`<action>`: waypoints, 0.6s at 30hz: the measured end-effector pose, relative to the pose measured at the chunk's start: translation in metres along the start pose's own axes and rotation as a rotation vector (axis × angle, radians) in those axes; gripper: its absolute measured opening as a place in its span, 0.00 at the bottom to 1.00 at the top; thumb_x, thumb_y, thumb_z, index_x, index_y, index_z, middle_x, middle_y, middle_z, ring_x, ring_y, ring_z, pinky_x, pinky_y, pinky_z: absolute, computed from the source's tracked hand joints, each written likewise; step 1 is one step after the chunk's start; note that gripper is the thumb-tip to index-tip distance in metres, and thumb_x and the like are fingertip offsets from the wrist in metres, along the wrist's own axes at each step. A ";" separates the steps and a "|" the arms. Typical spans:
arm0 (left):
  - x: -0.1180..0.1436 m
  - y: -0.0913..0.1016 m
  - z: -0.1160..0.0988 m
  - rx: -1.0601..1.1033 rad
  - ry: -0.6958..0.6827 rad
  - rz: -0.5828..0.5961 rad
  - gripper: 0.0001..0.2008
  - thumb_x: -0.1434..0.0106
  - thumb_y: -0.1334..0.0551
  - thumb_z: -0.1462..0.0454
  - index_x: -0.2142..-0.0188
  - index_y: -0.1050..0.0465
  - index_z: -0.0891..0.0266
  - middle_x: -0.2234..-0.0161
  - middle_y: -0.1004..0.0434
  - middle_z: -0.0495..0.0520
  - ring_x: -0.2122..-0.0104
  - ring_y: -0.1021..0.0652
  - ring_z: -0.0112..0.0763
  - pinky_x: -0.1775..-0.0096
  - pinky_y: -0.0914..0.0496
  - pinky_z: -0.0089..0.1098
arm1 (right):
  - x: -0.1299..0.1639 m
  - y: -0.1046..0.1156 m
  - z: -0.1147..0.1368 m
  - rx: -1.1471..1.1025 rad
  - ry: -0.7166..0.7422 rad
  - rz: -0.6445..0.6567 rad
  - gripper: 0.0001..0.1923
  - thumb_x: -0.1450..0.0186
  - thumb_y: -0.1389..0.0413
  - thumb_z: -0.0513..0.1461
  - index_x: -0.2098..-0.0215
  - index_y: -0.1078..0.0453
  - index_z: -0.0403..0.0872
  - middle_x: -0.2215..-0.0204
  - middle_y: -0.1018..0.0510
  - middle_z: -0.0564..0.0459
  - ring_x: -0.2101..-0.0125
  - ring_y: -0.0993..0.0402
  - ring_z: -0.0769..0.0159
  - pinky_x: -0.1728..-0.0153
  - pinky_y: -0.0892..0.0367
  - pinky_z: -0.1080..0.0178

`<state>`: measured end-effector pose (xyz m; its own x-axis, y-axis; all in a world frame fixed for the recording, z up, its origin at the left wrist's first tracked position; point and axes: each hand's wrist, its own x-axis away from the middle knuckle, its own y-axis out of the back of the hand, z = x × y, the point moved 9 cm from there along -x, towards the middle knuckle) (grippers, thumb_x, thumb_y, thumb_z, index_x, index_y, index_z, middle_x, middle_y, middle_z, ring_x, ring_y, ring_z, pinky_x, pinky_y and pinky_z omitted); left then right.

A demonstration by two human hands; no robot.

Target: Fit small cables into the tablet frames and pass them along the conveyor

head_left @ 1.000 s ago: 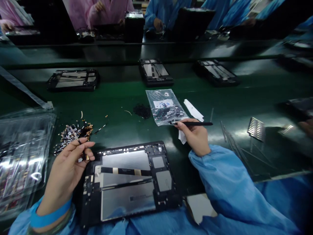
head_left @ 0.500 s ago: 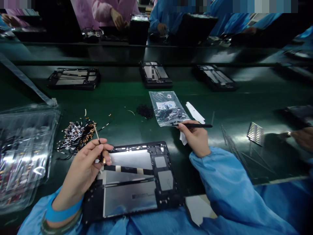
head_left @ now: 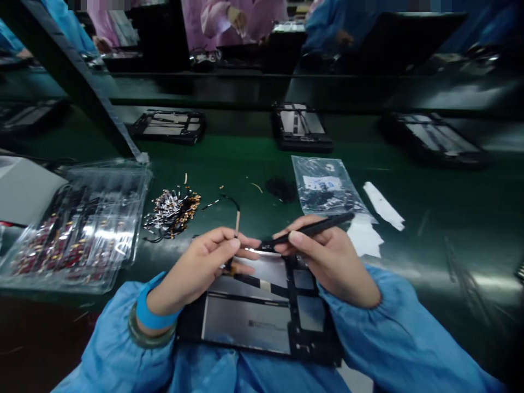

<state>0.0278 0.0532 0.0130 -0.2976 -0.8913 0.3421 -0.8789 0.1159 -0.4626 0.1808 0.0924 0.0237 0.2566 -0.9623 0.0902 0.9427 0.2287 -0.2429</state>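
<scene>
An opened tablet chassis [head_left: 262, 322] lies in front of me, its inner plates and a black flex strip showing. My left hand [head_left: 204, 267] pinches a thin cable piece [head_left: 237, 222] with a tan end, held above the chassis's top edge. My right hand [head_left: 327, 256] grips black tweezers [head_left: 311, 228], whose tips point left and meet the left fingers over the chassis. Both sleeves are blue.
A heap of small cable parts [head_left: 172, 213] lies left of centre, beside clear plastic trays [head_left: 77, 229]. A clear parts bag [head_left: 327, 188] and white paper strips [head_left: 382, 204] lie to the right. Several open tablets [head_left: 301, 128] sit on the green belt; people in pink and blue work opposite.
My left hand carried the cable piece from the heap to above the chassis. My right hand came left and down with the tweezers to meet it. The view has shifted left.
</scene>
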 end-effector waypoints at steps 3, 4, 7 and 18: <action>0.003 -0.005 0.001 0.056 -0.008 0.068 0.08 0.42 0.34 0.60 0.67 0.25 0.64 0.63 0.21 0.55 0.60 0.21 0.35 0.61 0.24 0.34 | -0.006 -0.026 -0.011 -0.115 -0.123 0.104 0.11 0.45 0.34 0.43 0.71 0.28 0.45 0.77 0.20 0.53 0.76 0.23 0.72 0.74 0.28 0.75; 0.004 -0.004 0.002 0.063 -0.005 0.073 0.09 0.42 0.34 0.60 0.67 0.25 0.64 0.65 0.20 0.55 0.60 0.21 0.35 0.61 0.24 0.33 | -0.006 -0.030 -0.015 -0.141 -0.160 0.120 0.11 0.45 0.34 0.43 0.71 0.28 0.45 0.77 0.20 0.53 0.77 0.23 0.73 0.74 0.28 0.76; 0.005 0.001 0.004 0.073 0.013 0.051 0.10 0.43 0.33 0.59 0.66 0.24 0.65 0.67 0.20 0.56 0.63 0.20 0.34 0.62 0.24 0.32 | -0.006 -0.034 -0.027 -0.215 -0.248 0.128 0.11 0.46 0.33 0.43 0.71 0.28 0.45 0.76 0.19 0.54 0.77 0.23 0.74 0.74 0.29 0.77; 0.006 0.006 0.005 0.109 0.015 0.041 0.09 0.42 0.33 0.61 0.67 0.23 0.66 0.65 0.21 0.54 0.65 0.20 0.31 0.62 0.23 0.30 | -0.007 -0.040 -0.048 -0.384 -0.396 0.148 0.09 0.46 0.33 0.42 0.72 0.26 0.45 0.79 0.21 0.56 0.78 0.24 0.75 0.75 0.28 0.77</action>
<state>0.0229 0.0465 0.0088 -0.3387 -0.8800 0.3331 -0.8204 0.1029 -0.5625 0.1310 0.0826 -0.0138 0.5100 -0.7784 0.3661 0.7648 0.2156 -0.6071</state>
